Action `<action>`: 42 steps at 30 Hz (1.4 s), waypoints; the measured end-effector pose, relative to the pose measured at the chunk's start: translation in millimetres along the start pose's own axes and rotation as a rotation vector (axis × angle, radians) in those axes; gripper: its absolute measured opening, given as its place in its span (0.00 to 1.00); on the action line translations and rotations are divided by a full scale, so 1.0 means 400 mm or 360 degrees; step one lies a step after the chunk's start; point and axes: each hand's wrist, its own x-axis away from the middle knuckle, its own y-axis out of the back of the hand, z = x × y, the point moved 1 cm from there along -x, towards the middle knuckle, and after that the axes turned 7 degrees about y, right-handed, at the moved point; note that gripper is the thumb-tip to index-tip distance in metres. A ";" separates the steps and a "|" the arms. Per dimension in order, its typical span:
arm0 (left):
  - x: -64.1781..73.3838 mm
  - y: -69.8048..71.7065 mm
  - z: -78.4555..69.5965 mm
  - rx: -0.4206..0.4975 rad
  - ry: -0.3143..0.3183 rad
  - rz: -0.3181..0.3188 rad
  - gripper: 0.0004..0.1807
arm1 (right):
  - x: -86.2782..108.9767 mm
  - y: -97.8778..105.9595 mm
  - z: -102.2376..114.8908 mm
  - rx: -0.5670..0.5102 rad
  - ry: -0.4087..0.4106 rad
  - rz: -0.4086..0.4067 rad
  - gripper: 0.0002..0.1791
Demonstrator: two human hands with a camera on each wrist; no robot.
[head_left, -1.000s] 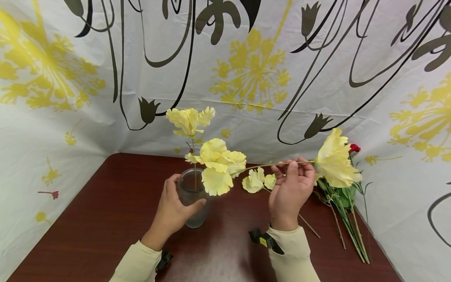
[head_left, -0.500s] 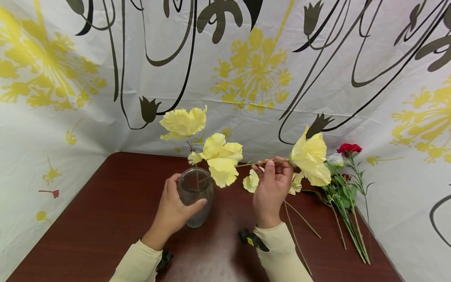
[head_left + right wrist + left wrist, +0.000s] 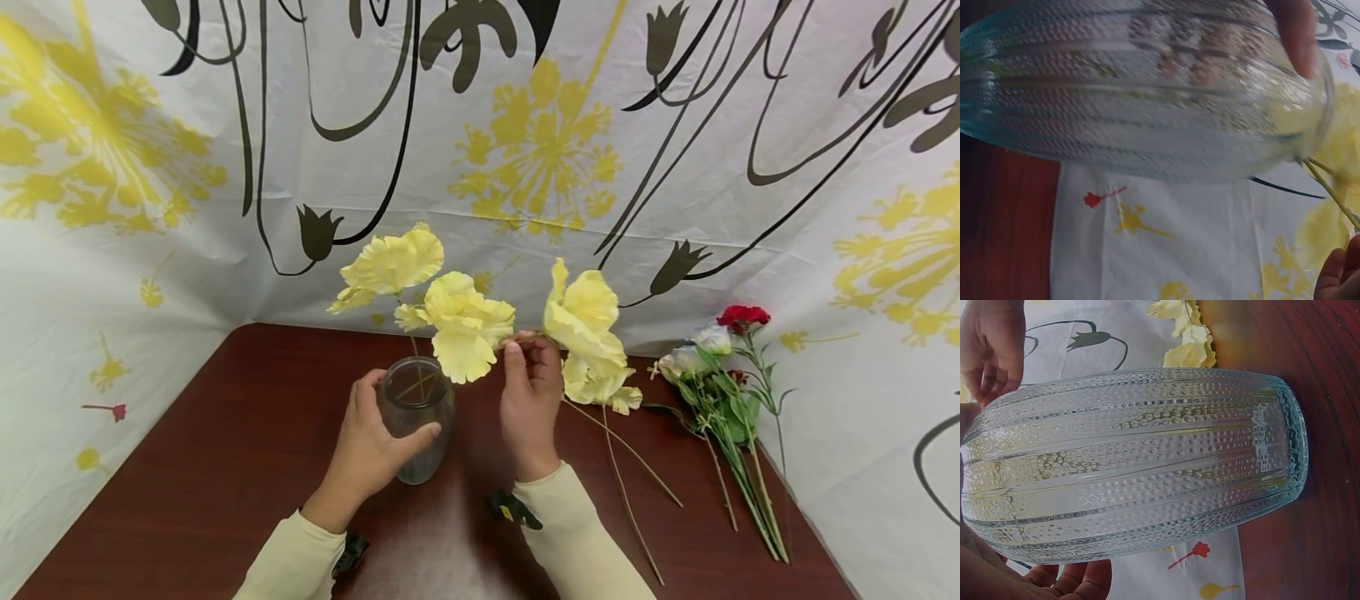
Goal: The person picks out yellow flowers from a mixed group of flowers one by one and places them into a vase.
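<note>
My left hand [image 3: 375, 446] grips a clear ribbed glass vase [image 3: 417, 468] that stands upright on the table, fingers and thumb around its upper side. The vase fills most of the left wrist view. Two yellow artificial flowers [image 3: 393, 262] rise from its mouth, their stems crossing inside. My right hand [image 3: 534, 400] pinches the stem of another yellow flower [image 3: 588, 304], close under its bloom, to the right of the vase. In the right wrist view a thin stem [image 3: 1335, 199] runs from the vase's rim toward my right fingertips [image 3: 1330, 275].
Loose yellow flowers [image 3: 600, 383] lie right of my right hand, their long stems pointing toward me. Farther right is a bunch of green stems [image 3: 738, 475] with white blooms [image 3: 712, 339] and a red one [image 3: 742, 317]. A patterned cloth [image 3: 480, 167] hangs behind the dark wooden table [image 3: 187, 467].
My right hand has moved left toward the vase with its yellow flower, whose stem has slid farther into the mouth. The blooms above the vase have shifted slightly. My left hand has stayed put.
</note>
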 end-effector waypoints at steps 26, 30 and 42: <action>-0.005 0.002 -0.004 0.0011 0.0008 0.0010 0.57 | 0.048 -0.057 -0.063 0.0136 -0.0457 0.0543 0.10; -0.007 0.002 -0.006 0.0008 0.0006 0.0013 0.56 | 0.049 -0.032 -0.080 0.0228 -0.0614 0.0565 0.09; -0.002 0.002 0.004 -0.0008 0.0066 0.0065 0.58 | 0.005 0.124 -0.113 0.0760 -0.0732 0.0847 0.09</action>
